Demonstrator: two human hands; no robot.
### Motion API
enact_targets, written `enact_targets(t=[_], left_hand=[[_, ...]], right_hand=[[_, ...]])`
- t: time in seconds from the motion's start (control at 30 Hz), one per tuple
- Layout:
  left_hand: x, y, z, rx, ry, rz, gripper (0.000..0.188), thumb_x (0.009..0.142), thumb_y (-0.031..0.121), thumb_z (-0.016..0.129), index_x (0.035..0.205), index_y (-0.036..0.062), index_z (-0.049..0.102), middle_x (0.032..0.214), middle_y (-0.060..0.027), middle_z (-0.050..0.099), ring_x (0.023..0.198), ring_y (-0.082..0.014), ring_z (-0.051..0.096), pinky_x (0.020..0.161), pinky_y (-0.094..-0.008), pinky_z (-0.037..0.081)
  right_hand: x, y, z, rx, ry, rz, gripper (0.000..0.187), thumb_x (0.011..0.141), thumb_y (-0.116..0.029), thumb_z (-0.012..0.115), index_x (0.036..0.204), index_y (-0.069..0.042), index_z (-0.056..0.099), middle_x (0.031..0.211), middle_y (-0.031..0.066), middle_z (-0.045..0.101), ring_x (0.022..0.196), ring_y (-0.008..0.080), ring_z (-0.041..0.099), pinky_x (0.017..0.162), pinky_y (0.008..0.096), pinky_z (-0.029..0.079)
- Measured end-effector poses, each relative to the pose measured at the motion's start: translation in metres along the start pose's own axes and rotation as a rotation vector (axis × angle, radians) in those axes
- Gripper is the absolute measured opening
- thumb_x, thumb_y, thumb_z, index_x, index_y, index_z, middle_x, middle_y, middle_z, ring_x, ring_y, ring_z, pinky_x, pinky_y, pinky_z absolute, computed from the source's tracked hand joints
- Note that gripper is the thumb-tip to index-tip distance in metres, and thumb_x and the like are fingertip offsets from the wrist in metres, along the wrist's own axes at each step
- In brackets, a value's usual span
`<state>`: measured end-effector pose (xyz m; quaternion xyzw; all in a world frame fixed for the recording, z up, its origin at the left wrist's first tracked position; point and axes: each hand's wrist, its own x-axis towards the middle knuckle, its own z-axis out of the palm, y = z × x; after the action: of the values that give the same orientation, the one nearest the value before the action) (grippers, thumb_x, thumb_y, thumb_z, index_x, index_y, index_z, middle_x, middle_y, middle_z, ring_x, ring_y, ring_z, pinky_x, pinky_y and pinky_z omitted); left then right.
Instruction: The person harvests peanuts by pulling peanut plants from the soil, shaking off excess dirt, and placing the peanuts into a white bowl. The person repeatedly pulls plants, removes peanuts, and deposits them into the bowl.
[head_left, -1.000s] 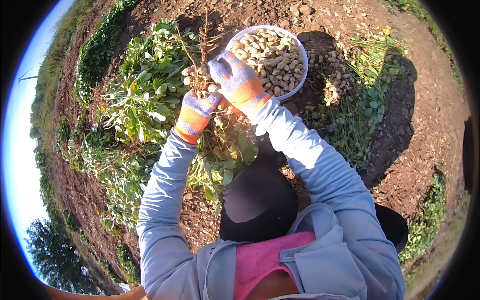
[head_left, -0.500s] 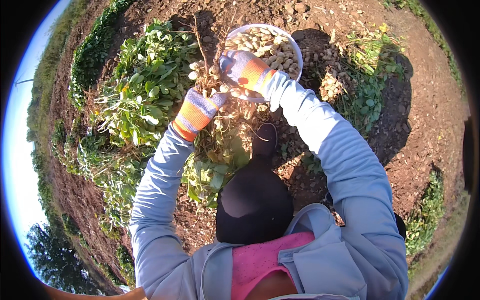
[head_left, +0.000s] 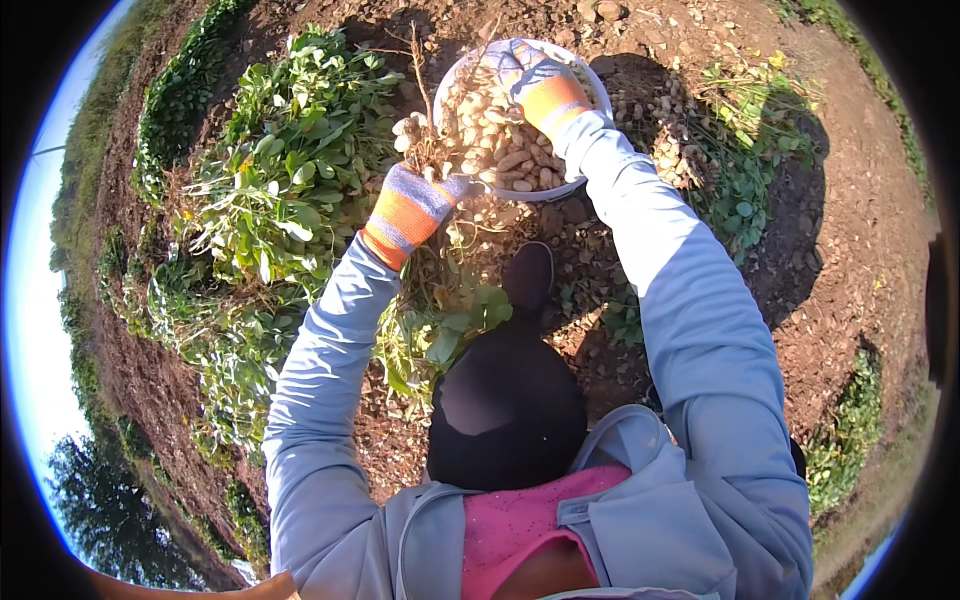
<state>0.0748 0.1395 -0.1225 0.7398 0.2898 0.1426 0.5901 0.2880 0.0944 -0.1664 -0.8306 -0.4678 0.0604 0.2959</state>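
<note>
My left hand (head_left: 414,208), in an orange and grey-purple glove, is closed around the base of a peanut plant (head_left: 430,150). Peanuts cling to its bare roots, which point up and away beside the bucket. Leafy stems of a plant (head_left: 440,335) hang below this hand. My right hand (head_left: 543,84), gloved alike, is over the far part of a white bucket (head_left: 606,100) heaped with peanuts (head_left: 510,150). Its fingers reach above the heap, blurred and partly turned away, so whether they hold anything cannot be made out.
Pulled leafy plants (head_left: 300,170) lie piled on the left. Right of the bucket, loose peanuts (head_left: 675,150) lie on the soil beside more green plants (head_left: 750,160). My dark shoe (head_left: 528,275) rests just below the bucket. Stones (head_left: 608,11) lie beyond it.
My right hand has moved from the roots up and right, over the bucket's peanuts. My left hand has shifted slightly right, still gripping the peanut plant.
</note>
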Motion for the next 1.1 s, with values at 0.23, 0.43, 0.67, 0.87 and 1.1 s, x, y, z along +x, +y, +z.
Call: enact_targets(t=[0.23, 0.43, 0.67, 0.87, 1.1], left_hand=[[0.011, -0.025, -0.011, 0.489, -0.131, 0.091, 0.017, 0.080, 0.013, 0.060, 0.093, 0.0020, 0.061, 0.078, -0.0039, 0.065, 0.068, -0.0127, 0.060, 0.060, -0.0264, 0.046], [0.017, -0.052, -0.006, 0.592, -0.017, 0.529, 0.013, 0.076, 0.018, 0.055, 0.088, 0.0158, 0.060, 0.067, -0.0005, 0.060, 0.057, -0.0202, 0.058, 0.052, -0.0295, 0.043], [0.014, -0.030, -0.004, 0.981, -0.031, 0.514, 0.011, 0.076, 0.013, 0.056, 0.087, 0.0103, 0.057, 0.064, -0.0012, 0.058, 0.057, -0.0164, 0.058, 0.051, -0.0289, 0.043], [0.006, -0.025, 0.009, 0.344, -0.063, 0.239, 0.014, 0.083, 0.010, 0.058, 0.095, 0.0032, 0.059, 0.075, -0.0020, 0.062, 0.063, -0.0111, 0.056, 0.059, -0.0236, 0.044], [-0.008, 0.000, 0.003, 0.516, -0.051, 0.175, 0.015, 0.084, 0.010, 0.054, 0.097, 0.0065, 0.061, 0.088, -0.0051, 0.064, 0.080, -0.0168, 0.061, 0.070, -0.0261, 0.047]], right_hand=[[-0.033, -0.011, -0.058, -0.291, 0.159, -0.681, 0.022, 0.084, -0.024, 0.055, 0.094, -0.005, 0.062, 0.083, 0.0082, 0.063, 0.082, 0.0247, 0.061, 0.073, 0.0367, 0.048], [-0.084, -0.063, -0.054, 0.343, -0.140, -0.098, 0.045, 0.082, -0.042, 0.060, 0.101, -0.002, 0.053, 0.081, 0.0129, 0.063, 0.077, 0.0283, 0.062, 0.067, 0.0352, 0.048], [-0.086, -0.071, -0.026, 0.427, 0.069, -0.004, 0.039, 0.085, -0.032, 0.055, 0.107, 0.001, 0.052, 0.078, 0.0166, 0.062, 0.074, 0.0320, 0.061, 0.064, 0.0370, 0.048], [-0.073, -0.053, -0.013, 1.308, -0.163, 0.394, 0.024, 0.089, -0.029, 0.051, 0.102, -0.009, 0.055, 0.067, 0.0002, 0.052, 0.048, 0.0096, 0.043, 0.042, 0.0208, 0.035], [-0.068, -0.021, -0.014, 1.645, 0.060, 0.762, 0.025, 0.093, -0.033, 0.045, 0.091, -0.010, 0.054, 0.055, -0.0051, 0.038, 0.040, 0.0056, 0.030, 0.035, 0.0205, 0.023]])
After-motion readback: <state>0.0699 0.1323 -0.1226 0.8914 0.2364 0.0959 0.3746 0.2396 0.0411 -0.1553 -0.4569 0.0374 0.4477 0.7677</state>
